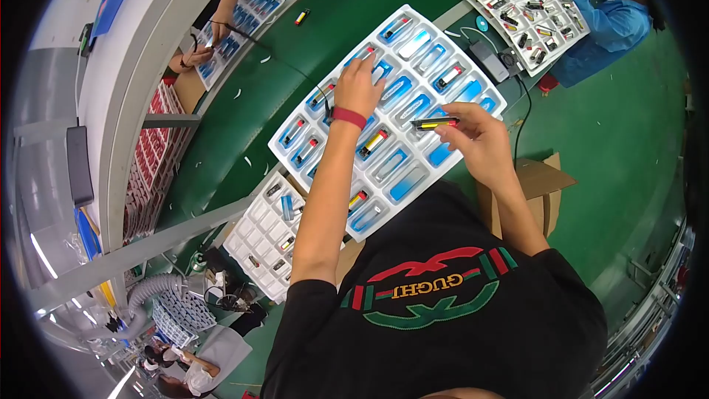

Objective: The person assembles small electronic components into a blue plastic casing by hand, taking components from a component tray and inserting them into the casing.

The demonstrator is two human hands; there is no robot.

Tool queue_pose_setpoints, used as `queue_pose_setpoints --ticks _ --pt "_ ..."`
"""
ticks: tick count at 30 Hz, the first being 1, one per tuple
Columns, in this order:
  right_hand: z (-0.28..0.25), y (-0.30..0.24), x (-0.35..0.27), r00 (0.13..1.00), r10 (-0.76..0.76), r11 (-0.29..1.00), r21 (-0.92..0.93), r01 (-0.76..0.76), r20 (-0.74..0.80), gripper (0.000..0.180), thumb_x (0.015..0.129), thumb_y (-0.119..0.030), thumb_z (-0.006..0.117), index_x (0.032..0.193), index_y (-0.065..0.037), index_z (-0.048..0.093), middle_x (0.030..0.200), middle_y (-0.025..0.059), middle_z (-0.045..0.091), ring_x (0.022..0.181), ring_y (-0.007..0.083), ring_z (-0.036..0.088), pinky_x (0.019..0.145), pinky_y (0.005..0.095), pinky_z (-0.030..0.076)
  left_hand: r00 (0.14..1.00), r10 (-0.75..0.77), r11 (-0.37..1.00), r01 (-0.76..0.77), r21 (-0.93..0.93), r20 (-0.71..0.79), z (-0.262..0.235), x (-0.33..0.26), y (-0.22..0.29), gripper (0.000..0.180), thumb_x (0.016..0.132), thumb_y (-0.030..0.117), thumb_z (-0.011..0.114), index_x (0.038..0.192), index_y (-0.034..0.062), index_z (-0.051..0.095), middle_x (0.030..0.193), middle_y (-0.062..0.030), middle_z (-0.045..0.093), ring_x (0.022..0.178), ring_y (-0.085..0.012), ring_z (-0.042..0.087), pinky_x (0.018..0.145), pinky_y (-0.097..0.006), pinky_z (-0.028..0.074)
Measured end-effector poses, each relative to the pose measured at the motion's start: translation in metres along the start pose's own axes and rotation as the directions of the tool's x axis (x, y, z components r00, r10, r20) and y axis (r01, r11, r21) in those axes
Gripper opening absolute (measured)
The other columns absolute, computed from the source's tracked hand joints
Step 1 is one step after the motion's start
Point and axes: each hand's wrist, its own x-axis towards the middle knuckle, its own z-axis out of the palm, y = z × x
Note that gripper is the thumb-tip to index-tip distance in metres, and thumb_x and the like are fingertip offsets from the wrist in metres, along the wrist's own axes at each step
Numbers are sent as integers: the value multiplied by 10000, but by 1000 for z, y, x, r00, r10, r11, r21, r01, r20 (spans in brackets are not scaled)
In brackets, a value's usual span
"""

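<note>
A white tray (pixel 379 170) with several rows of compartments lies tilted in front of me. Many compartments hold clear packs with blue card (pixel 408 185), and some packs have a small black, yellow and red stick-shaped item (pixel 374 144) in them. My right hand (pixel 480 140) pinches one such stick-shaped item (pixel 434 124) between thumb and fingers, just above the tray's right side. Over the upper left compartments, my left hand (pixel 359 87) reaches with fingers stretched and slightly apart. Its fingertips are at a pack with a red-ended item; whether they touch it is unclear.
Beyond the tray runs a green belt (pixel 295 52) with loose items and white scraps. Another white tray (pixel 255 233) sits below left. At the upper right, a filled tray (pixel 528 15) is beside a person in blue (pixel 602 22). Another person's hands (pixel 210 41) work upper left. An open carton (pixel 543 188) stands right.
</note>
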Motion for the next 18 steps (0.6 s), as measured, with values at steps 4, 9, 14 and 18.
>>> queue_pose_setpoints --ticks 4,9,14,18 --pt "6 -20 8 1000 -17 963 268 18 -9 211 799 -4 692 1003 24 648 780 66 630 599 79 584 468 202 434 971 -237 549 130 -825 -4 -50 -50 29 404 736 -45 718 1110 -6 572 1062 -94 601 978 -196 615 836 -306 528" --pt "31 -47 3 996 -54 943 332 29 66 229 767 18 721 985 36 654 736 35 606 579 55 550 480 169 411 920 -391 347 124 -930 -23 -85 -129 56 425 717 -176 668 1097 -49 528 1133 -180 591 1015 -227 622 864 -318 535" --pt "70 -56 -5 963 -88 996 20 86 254 296 746 42 735 1030 20 654 780 -4 597 654 24 496 558 161 371 905 -424 265 96 -959 -27 -97 -166 62 393 742 -150 673 1083 -31 518 1205 -207 572 1092 -249 597 895 -330 529" --pt "87 -55 -4 936 -71 995 -39 90 344 277 750 10 745 1015 14 663 786 0 609 637 27 489 551 163 371 895 -439 266 40 -963 -84 -97 -179 59 391 756 -131 675 1095 -29 509 1208 -222 570 1108 -259 587 896 -339 531"
